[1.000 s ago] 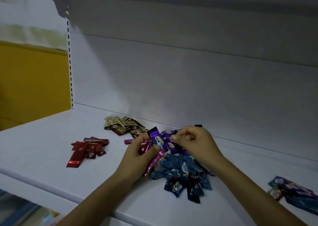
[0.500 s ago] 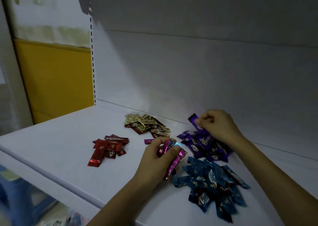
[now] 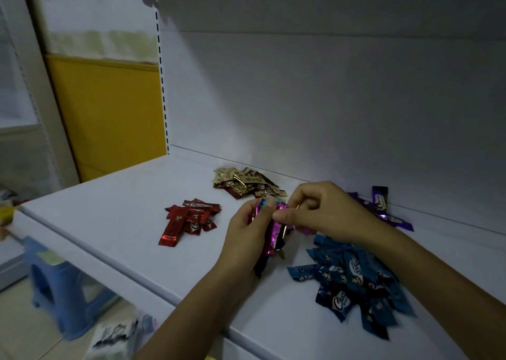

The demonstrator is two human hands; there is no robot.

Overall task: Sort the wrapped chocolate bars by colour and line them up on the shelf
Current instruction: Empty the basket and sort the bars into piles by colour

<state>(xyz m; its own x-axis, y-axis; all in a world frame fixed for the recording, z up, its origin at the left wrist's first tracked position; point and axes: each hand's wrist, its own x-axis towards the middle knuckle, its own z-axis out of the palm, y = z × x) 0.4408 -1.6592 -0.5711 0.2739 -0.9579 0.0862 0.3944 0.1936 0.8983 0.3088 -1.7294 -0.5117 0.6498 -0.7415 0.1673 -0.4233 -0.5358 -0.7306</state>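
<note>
**Fig.: Sorting stage, head view.** L hand (image 3: 247, 231) is clamped round a mixed handful of bars (image 3: 273, 239), mostly pink foil with a blue end showing at the top, held upright above the shelf (image 3: 109, 222) about mid-depth. R hand (image 3: 325, 211) has its fingers curled, and thumb and forefinger pinch what appears to be a pink-wrapped bar (image 3: 282, 209) at the top of that handful (the exact bar is hard to tell, since the fingers cover it).

Four colour groups lie on the shelf:
- Red pile (image 3: 191, 218): left of the hands, between the front and back edges.
- Gold pile (image 3: 246, 185): near the back edge, just behind the hands.
- Purple pile (image 3: 383, 209): at the back edge on the right, one bar leaning on the back panel (image 3: 328, 99).
- Blue pile (image 3: 356, 280): right of the hands, toward the front edge, partly under the R forearm.

**Progress (est.):** Separation by colour looks well advanced, approx. done apart from the handful. No pink group is visible on the shelf yet. Every group is a loose heap w/ bars overlapping at odd angles, so the lining-up step seems not yet begun. Left to do: empty the handful, start a pink group, then straighten each heap into a row.
</note>
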